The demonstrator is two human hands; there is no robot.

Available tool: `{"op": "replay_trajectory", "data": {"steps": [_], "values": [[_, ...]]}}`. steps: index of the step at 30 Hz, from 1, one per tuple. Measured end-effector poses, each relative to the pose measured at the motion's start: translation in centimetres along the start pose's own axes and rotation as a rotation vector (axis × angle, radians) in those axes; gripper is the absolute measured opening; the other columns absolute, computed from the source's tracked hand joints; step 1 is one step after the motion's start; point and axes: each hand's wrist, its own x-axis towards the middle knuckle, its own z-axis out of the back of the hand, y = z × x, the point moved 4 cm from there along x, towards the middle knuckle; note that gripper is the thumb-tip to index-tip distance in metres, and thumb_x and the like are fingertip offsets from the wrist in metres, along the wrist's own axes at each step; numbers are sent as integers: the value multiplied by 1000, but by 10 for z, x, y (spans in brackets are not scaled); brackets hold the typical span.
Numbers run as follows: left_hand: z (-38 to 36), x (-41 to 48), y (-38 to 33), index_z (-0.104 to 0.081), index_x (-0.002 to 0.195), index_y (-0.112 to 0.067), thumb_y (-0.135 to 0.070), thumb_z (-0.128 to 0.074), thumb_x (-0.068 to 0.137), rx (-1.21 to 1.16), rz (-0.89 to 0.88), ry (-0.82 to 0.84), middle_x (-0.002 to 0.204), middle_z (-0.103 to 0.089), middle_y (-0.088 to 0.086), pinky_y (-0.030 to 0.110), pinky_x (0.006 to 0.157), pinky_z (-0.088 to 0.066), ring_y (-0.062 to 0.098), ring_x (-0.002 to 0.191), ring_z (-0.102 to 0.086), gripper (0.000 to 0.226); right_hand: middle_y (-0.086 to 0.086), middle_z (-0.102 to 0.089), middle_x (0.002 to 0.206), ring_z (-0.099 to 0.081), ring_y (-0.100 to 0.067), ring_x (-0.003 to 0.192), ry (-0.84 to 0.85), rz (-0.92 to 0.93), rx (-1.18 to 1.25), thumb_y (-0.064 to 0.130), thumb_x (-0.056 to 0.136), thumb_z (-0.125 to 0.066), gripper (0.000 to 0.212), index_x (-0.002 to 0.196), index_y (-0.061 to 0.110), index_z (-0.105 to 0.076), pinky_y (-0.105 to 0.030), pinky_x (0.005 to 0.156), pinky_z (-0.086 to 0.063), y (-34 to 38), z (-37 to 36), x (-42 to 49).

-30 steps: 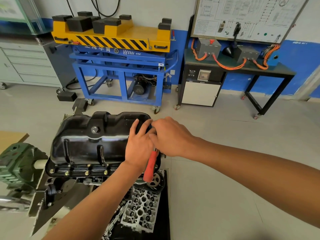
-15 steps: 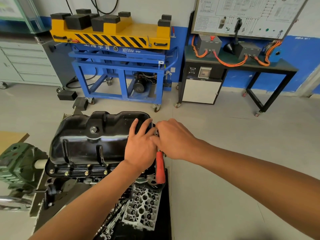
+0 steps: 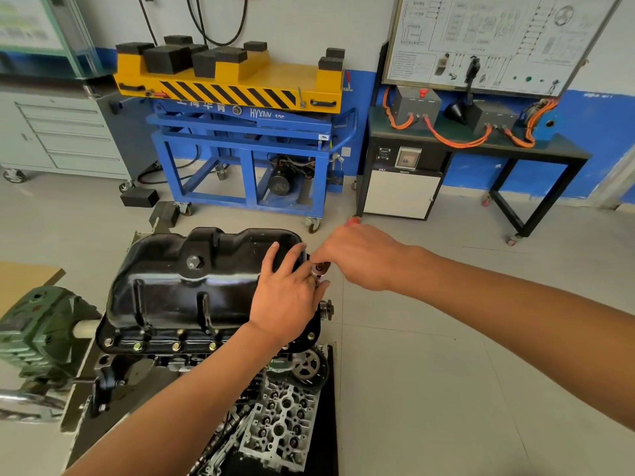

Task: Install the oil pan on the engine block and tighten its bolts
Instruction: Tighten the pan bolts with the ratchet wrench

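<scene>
The black oil pan (image 3: 178,286) sits upside up on the engine block (image 3: 165,362), with brass-coloured bolts (image 3: 176,345) along its near flange. My left hand (image 3: 285,300) rests flat on the pan's right end, fingers spread over the top edge and thumb beside the ratchet head. My right hand (image 3: 360,259) grips a red-handled ratchet (image 3: 319,268) at the pan's far right corner. Only the ratchet's metal head and the red handle tip show past my fingers. The bolt under the socket is hidden.
A green gearbox (image 3: 37,331) of the engine stand is at the left. A cylinder head (image 3: 281,424) and a sprocket (image 3: 307,367) lie on a black mat below. Behind stand a blue-yellow lift cart (image 3: 247,142), a black bench (image 3: 481,142) and a grey cabinet (image 3: 62,132).
The ratchet handle swung from pointing down toward me to pointing away. My right hand moved with it, away and to the right. My left hand stayed on the pan.
</scene>
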Motion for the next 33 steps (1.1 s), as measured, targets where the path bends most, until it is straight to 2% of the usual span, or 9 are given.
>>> {"op": "replay_trajectory", "data": {"steps": [3,7,10,13,17,20,24,28,33], "values": [[0,0,0,-79,81,-14,-41,-43,101,25,6,11,104,-75,-2,54,115,-25,27,130,-53,49,4,-63,107,-61,-21,95,-2,136,9,-7,86,-51,40,114,20,-64,-37,66,-50,7,-2,5],[0,0,0,-78,80,-14,-41,-41,100,17,12,-6,104,-74,-2,54,115,-26,26,131,-52,50,5,-59,121,-58,-19,103,17,155,23,0,91,-50,37,123,16,-57,-37,73,-51,4,-7,-1],[-2,-1,-1,-79,84,-15,-39,-43,100,8,17,-24,103,-73,-2,53,117,-23,26,131,-52,46,0,-57,111,-57,-21,89,48,102,9,7,96,-48,25,120,14,-51,-34,64,-44,-1,-13,-10],[-4,-1,-2,-79,86,-15,-38,-45,101,9,19,-33,100,-73,-2,52,118,-20,26,131,-50,44,-1,-53,87,-50,-17,64,66,20,-36,14,102,-46,7,107,14,-51,-36,55,-41,-3,-14,-16],[-5,0,-2,-77,98,-16,-38,-42,101,-12,27,-41,101,-73,-2,53,117,-21,27,132,-49,42,4,-36,70,-39,-14,55,4,-63,-28,27,105,-45,21,107,13,-60,-32,47,-31,1,-14,-19],[-4,-1,-2,-76,105,-18,-37,-39,97,8,24,-14,109,-72,-3,53,117,-20,27,134,-47,43,5,-38,71,-37,-10,55,-53,-126,123,35,103,-47,24,113,14,-52,-29,46,-24,10,-15,-18],[-5,-3,-2,-76,106,-20,-34,-64,81,61,-26,22,117,-70,-3,54,117,-19,28,137,-43,31,3,-45,74,-48,-15,61,-83,-155,256,34,98,-50,43,133,10,-43,-28,47,-30,26,-21,-10],[-7,-1,2,-72,117,-17,-33,-77,73,106,-44,-34,116,-71,1,57,114,-33,25,135,-40,47,5,-36,74,-44,-16,61,-143,-168,259,37,98,-48,59,145,6,-34,-27,46,-25,39,-20,-2],[-6,1,2,-68,114,-14,-39,-38,83,0,-48,-151,110,-71,8,55,114,-23,26,132,-42,50,3,-43,81,-43,-15,63,-171,-210,324,40,96,-52,61,144,6,-35,-26,46,-25,50,-19,0]]}}
